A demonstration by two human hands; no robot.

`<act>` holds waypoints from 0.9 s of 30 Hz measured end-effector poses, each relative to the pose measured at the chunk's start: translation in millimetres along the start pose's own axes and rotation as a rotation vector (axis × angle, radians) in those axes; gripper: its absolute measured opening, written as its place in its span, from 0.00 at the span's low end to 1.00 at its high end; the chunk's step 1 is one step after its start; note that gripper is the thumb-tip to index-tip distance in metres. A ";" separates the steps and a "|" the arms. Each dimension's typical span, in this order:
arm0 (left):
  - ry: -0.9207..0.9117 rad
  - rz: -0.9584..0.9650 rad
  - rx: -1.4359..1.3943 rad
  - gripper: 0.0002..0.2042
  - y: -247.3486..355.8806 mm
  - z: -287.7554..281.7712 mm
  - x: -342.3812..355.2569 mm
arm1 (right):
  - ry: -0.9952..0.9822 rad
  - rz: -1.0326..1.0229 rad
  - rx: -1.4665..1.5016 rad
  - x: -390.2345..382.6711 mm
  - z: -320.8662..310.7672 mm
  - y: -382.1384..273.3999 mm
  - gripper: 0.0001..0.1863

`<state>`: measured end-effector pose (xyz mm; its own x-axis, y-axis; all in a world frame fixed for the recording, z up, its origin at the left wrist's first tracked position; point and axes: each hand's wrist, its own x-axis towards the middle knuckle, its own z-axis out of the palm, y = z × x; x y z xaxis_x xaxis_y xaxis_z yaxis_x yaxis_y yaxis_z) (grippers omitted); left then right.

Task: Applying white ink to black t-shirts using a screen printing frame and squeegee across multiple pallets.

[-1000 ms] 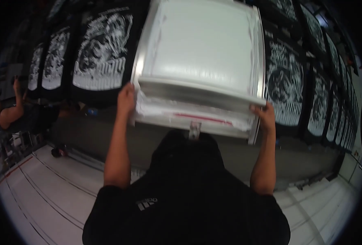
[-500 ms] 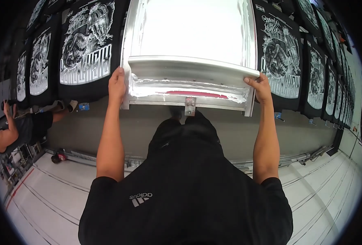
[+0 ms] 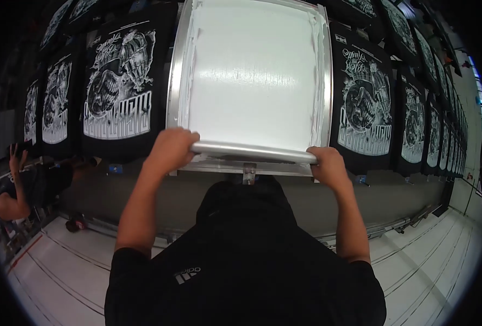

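Across the near end of a screen-printing frame lies a long metal squeegee. My left hand is closed around its left end, fingers over the top. The right end is gripped by my right hand, with the thumb on the near side. Beyond the bar the screen mesh looks white, with white ink smeared along its inner edges. The squeegee's blade is hidden under the handle. A metal clamp sits at the middle of the frame's near edge, just in front of my body.
Black shirts with white prints lie on press boards at both sides, one left and one right close to the frame. At the far left another person raises a dark object in their hands. Behind me is a pale floor with dark lines.
My left hand has left the frame's side and taken the squeegee's left end. My right hand has wrapped fully around the right end. The bar appears lower and tilted differently in view.
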<state>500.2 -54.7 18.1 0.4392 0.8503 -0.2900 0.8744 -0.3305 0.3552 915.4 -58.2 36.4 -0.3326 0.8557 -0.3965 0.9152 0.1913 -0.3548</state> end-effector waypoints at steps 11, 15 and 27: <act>0.381 0.031 -0.050 0.12 -93.3 -91.4 221.0 | 0.304 -0.201 -0.172 237.3 -128.7 67.3 0.14; 0.501 0.012 0.089 0.15 -123.0 -104.5 290.3 | 0.519 -0.255 -0.302 320.1 -140.8 78.4 0.14; 0.398 -0.028 0.030 0.19 -47.1 -11.3 110.2 | 0.232 -0.146 -0.175 145.7 -45.7 42.6 0.19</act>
<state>505.1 59.2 -20.5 0.3060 0.9494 0.0702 0.8932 -0.3119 0.3239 916.3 96.6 2.2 -0.4211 0.8960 -0.1411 0.8934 0.3828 -0.2352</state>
